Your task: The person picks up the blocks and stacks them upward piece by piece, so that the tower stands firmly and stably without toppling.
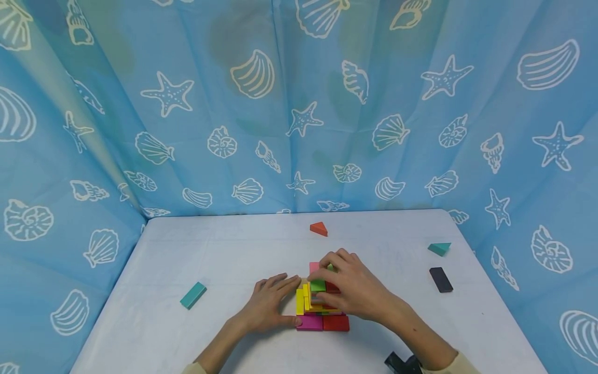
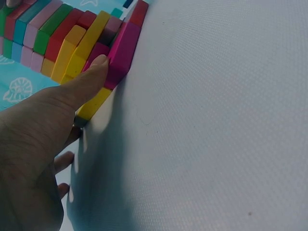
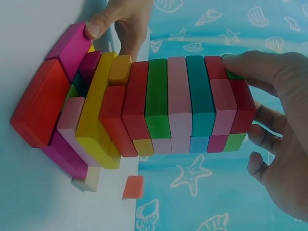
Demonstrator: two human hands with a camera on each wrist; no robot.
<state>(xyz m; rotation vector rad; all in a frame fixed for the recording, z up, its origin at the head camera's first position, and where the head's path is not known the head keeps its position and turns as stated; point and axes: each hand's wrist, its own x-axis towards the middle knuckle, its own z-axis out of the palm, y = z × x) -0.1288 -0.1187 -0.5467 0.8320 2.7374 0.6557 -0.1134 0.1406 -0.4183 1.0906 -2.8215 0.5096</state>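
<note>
A tower of colourful wooden blocks (image 3: 179, 96) stands at the middle front of the table, on a wider base. My left hand (image 1: 267, 306) lies along the tower's left side with fingers stretched out. Its thumb rests on the end of a magenta block (image 2: 124, 53) in the base, beside a red block (image 1: 336, 323). At the tower's top, my right hand (image 1: 357, 285) pinches a green block (image 1: 317, 285), thumb at the near end and fingers reaching over toward the back. A dark red block (image 3: 243, 106) lies alongside it in the top layer.
A teal block (image 1: 193, 295) lies far left on the white table (image 1: 224, 244). An orange triangular block (image 1: 319, 228) is behind the tower. At right lie a green triangular block (image 1: 439, 249) and a black block (image 1: 441, 279). A blue shell-print curtain (image 1: 289, 104) hangs behind.
</note>
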